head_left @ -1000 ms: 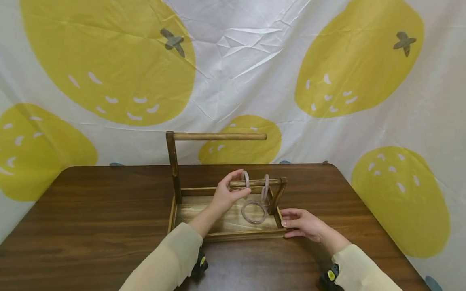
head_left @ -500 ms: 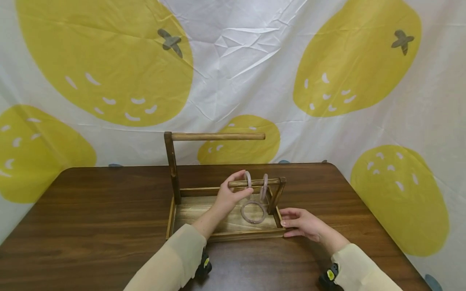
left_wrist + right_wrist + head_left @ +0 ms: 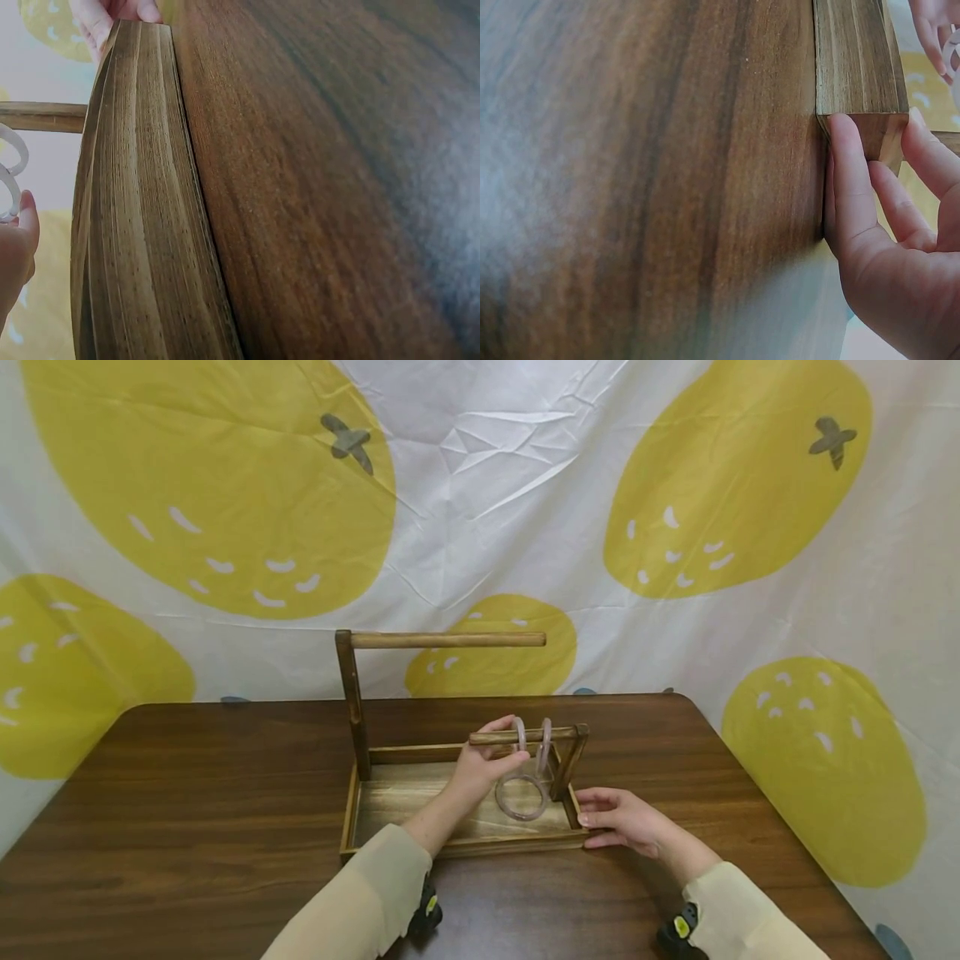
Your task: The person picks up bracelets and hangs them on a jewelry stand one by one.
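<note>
Wooden tray (image 3: 517, 845), left hand (image 3: 478, 767) above, pinching ring (image 3: 521, 732)

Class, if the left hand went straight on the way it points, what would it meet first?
The left hand, pinching one ring around the lower bar, would probably meet the other ring hanging there, nearer the post, though depth is hard to judge.
</note>
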The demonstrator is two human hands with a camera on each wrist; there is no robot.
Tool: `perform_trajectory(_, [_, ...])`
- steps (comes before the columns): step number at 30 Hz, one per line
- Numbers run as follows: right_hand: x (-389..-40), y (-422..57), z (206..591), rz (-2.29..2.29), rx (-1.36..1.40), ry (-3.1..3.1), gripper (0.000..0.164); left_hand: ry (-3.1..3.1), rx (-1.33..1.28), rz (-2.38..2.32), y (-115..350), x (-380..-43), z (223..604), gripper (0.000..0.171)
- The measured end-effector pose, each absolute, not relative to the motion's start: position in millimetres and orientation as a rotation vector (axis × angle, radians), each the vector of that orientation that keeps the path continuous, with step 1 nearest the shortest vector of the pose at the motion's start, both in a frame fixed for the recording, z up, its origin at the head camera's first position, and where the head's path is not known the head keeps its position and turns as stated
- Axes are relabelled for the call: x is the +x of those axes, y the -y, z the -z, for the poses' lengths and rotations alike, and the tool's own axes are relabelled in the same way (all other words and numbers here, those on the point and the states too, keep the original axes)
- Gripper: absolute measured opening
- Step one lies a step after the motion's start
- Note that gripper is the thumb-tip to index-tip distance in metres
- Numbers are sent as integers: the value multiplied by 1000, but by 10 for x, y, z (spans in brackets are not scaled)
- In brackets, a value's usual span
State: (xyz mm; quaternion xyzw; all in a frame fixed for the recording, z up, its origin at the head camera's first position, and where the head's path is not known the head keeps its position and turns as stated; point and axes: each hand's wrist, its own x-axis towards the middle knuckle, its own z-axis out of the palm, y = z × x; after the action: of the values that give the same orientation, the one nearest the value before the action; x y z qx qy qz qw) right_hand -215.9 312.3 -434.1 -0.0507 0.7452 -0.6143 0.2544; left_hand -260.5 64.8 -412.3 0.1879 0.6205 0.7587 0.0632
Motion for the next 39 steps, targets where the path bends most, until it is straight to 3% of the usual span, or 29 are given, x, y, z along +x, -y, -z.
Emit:
perform_trajectory(17, [-2169, -3152, 4341, 1670, -161, -2022, 77, -1853, 621, -2241, -608, -2611, 4123, 62])
perform_trajectory(23, [-2149, -3114, 4321, 1657, -123, -2044, 66, -1921, 578, -2179, -486, -2623, 4120, 66])
perform_trajectory(39, [-2157, -3128, 4326, 1662, -131, -2028, 68, -2074, 537, -2100, -142, -2655, 4125, 64])
